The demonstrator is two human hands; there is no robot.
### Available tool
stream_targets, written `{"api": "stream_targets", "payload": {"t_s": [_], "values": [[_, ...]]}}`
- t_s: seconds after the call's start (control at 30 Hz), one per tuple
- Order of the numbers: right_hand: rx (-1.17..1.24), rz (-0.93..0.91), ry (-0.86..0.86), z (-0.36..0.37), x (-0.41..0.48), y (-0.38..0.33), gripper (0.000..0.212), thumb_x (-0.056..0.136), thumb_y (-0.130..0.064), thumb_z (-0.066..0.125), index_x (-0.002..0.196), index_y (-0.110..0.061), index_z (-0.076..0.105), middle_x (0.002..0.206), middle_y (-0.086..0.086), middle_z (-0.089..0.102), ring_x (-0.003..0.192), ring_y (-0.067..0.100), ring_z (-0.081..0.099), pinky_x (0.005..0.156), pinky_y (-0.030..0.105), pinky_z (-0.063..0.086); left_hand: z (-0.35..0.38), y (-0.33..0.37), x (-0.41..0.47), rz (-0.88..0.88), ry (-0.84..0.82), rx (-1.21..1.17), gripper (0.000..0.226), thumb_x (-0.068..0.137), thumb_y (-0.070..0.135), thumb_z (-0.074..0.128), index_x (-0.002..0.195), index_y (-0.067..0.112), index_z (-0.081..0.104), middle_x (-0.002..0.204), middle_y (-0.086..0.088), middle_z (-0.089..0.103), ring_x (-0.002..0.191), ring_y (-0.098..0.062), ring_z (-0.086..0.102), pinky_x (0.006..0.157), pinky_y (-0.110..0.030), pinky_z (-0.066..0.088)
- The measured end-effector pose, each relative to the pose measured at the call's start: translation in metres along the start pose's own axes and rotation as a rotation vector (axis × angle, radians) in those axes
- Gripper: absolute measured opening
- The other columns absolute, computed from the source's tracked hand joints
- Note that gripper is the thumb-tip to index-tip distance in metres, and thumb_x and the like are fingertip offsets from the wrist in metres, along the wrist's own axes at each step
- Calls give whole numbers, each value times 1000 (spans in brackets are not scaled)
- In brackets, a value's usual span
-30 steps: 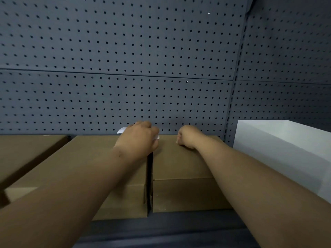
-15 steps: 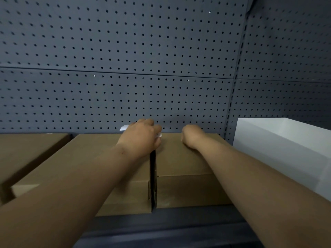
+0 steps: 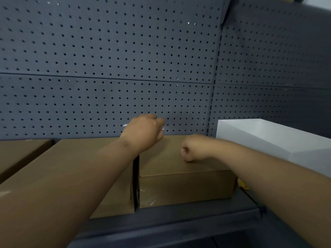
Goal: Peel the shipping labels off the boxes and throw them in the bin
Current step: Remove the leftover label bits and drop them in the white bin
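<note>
At the centre of the frame your left hand (image 3: pixel 143 133) is clenched around a white label (image 3: pixel 162 128) above two brown boxes (image 3: pixel 179 176), while your right hand (image 3: pixel 189 149), fingers curled into an empty fist, rests on the right-hand box.

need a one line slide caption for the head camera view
Left hand lifts a white label off a cardboard box while the right fist steadies it.
</note>
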State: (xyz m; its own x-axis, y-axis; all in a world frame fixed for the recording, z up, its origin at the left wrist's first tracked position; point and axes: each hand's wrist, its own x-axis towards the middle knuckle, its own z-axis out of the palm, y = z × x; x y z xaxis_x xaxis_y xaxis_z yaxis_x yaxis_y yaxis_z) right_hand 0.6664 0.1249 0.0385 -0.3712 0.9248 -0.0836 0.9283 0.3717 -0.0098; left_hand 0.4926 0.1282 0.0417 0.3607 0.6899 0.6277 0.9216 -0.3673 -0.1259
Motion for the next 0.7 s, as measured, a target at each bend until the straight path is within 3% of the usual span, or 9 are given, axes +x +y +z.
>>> {"api": "stream_targets", "payload": {"t_s": [0.07,0.13,0.2,0.3,0.4,0.5,0.63,0.7], "values": [[-87,167,116,-18,-12,24,32,92,-4,45,61,-8,45,62,6,41,54,15,36,50,21,33,-2,17,13,40,23,-15,30,96,21,42,119,15,59,104,-8,63,92,-26,60,72,-31,42],[-10,199,253,-38,-28,50,25,91,-3,44,77,1,64,80,21,62,64,22,50,64,29,46,-5,41,28,89,48,-38,30,96,17,41,119,14,59,103,-10,64,91,-28,60,70,-31,41],[61,213,434,-56,-46,76,24,91,-6,47,98,5,68,104,22,69,85,31,63,76,34,50,-9,69,44,141,73,-72,30,97,20,41,120,13,58,103,-10,63,90,-28,59,71,-33,43],[102,297,635,-73,-72,116,23,93,-9,51,100,5,67,103,20,70,86,30,63,73,32,47,-13,114,69,202,92,-130,36,97,36,41,122,15,56,107,-9,60,95,-27,57,77,-35,45],[145,433,701,-75,-97,155,22,93,-13,52,97,1,69,103,16,71,82,26,60,72,30,45,-10,158,92,214,62,-183,43,100,40,29,128,17,53,116,-10,58,104,-28,56,85,-37,44],[194,522,719,-67,-116,188,26,93,-11,52,99,9,68,107,24,70,91,36,66,75,34,50,-1,195,113,235,7,-256,45,102,31,20,132,16,51,125,-10,55,110,-29,55,91,-38,43],[232,602,730,-57,-134,218,29,94,-13,54,101,11,67,108,25,70,91,36,67,78,37,54,17,233,138,254,-53,-275,38,103,19,25,124,5,54,125,-14,54,108,-25,53,91,-41,49],[237,619,752,-54,-139,229,28,94,-13,54,99,11,67,104,23,71,81,33,65,77,37,55,23,247,150,275,-57,-277,34,103,18,29,118,4,56,123,-15,54,97,-23,48,87,-35,48]]}}
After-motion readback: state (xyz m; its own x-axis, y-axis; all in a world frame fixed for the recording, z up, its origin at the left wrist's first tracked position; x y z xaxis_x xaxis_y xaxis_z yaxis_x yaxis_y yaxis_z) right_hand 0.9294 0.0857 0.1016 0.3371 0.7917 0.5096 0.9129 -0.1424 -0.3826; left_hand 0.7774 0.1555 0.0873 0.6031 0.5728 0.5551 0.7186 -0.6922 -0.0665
